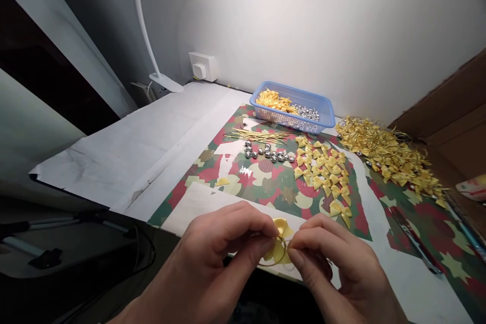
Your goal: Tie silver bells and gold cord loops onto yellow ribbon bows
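Close to the table's front edge, my left hand (231, 243) pinches a yellow ribbon bow (280, 228) between thumb and forefinger. A thin gold cord (271, 264) loops around and below the bow. My right hand (334, 258) is closed too, its thumb and forefinger pinching the cord at the bow's right side. Part of the bow is hidden behind my fingers. Beyond my hands lie rows of yellow bows (322, 169), several silver bells (268, 153) and a bundle of straight gold cords (261, 135) on the patterned mat (261, 182).
A blue basket (322, 120) with yellow bows and silver bells stands at the back. To its right is a heap of corded bows (383, 152). Scissors (415, 240) lie at the right. A white lamp (167, 82) is clamped at the back left, near a wall socket (204, 67).
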`<state>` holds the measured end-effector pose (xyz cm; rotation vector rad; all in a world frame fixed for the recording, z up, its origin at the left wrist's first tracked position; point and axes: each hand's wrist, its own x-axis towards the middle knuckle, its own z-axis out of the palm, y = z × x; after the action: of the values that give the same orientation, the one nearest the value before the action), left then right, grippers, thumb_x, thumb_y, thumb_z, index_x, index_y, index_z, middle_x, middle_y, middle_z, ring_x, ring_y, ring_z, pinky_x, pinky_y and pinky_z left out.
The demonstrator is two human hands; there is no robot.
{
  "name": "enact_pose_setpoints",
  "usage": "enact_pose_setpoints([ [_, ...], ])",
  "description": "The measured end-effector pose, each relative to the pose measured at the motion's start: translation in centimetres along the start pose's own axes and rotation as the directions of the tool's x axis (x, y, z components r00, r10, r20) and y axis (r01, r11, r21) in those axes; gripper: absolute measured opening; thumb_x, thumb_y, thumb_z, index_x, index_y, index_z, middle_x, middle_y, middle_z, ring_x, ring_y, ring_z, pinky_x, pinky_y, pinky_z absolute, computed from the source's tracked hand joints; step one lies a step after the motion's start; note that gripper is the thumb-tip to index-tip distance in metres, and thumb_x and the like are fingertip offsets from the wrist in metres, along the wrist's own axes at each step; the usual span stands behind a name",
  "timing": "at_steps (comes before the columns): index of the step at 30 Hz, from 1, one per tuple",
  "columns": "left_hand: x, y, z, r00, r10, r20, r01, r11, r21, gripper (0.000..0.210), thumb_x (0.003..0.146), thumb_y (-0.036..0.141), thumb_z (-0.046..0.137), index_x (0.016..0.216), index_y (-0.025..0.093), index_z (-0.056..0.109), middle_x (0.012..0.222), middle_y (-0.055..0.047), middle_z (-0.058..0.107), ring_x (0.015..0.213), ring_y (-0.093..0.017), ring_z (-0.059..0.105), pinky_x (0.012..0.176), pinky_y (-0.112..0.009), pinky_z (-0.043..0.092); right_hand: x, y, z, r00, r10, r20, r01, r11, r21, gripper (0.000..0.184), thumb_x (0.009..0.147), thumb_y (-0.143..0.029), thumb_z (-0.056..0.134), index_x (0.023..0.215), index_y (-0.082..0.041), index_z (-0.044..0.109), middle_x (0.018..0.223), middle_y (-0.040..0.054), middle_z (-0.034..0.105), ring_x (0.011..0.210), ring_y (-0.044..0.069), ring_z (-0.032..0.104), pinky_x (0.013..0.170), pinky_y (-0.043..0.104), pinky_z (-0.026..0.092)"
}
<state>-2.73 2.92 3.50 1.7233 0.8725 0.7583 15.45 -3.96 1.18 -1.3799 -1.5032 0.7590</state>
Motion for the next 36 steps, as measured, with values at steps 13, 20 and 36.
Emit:
enact_pose_setpoints([
  [13,-0.3,-0.9,0.1,0.985,0.17,-0.008,-0.168,0.983,0.078,0.024,0.095,0.007,0.052,0.092,0.026,0.066,0.083,0.003,0.068,0.073,-0.013,0.065,0.066,-0.022,0.051,1.0,-0.2,1.0,0.993,0.115,0.006,-0.114,0.975,0.193,0.019,0.096,-0.03,0.059,0.084,-0.022,0.072,0.076,0.0008,0.059,0.066,0.014,0.055,0.054,0.024,0.042],
  [20,-0.2,-1.2,0.1,0.984,0.177,0.002,-0.177,0.983,0.042,0.023,0.096,0.008,0.052,0.094,0.025,0.067,0.083,0.002,0.069,0.072,-0.014,0.065,0.064,-0.022,0.052,0.7,-0.2,1.7,0.984,0.179,0.0,-0.176,0.967,0.186,0.015,0.093,-0.034,0.062,0.086,-0.022,0.068,0.074,-0.0007,0.054,0.06,0.013,0.05,0.051,0.025,0.039],
  [36,-0.4,-1.5,0.1,0.996,0.075,0.042,-0.076,0.997,0.023,0.021,0.095,0.012,0.057,0.085,0.024,0.07,0.077,0.003,0.072,0.07,-0.014,0.068,0.065,-0.021,0.054,0.0,0.6,3.3,0.945,-0.255,-0.207,0.187,0.935,-0.301,0.02,0.095,-0.009,0.049,0.099,-0.024,0.063,0.084,0.0032,0.06,0.061,0.013,0.058,0.053,0.023,0.045],
])
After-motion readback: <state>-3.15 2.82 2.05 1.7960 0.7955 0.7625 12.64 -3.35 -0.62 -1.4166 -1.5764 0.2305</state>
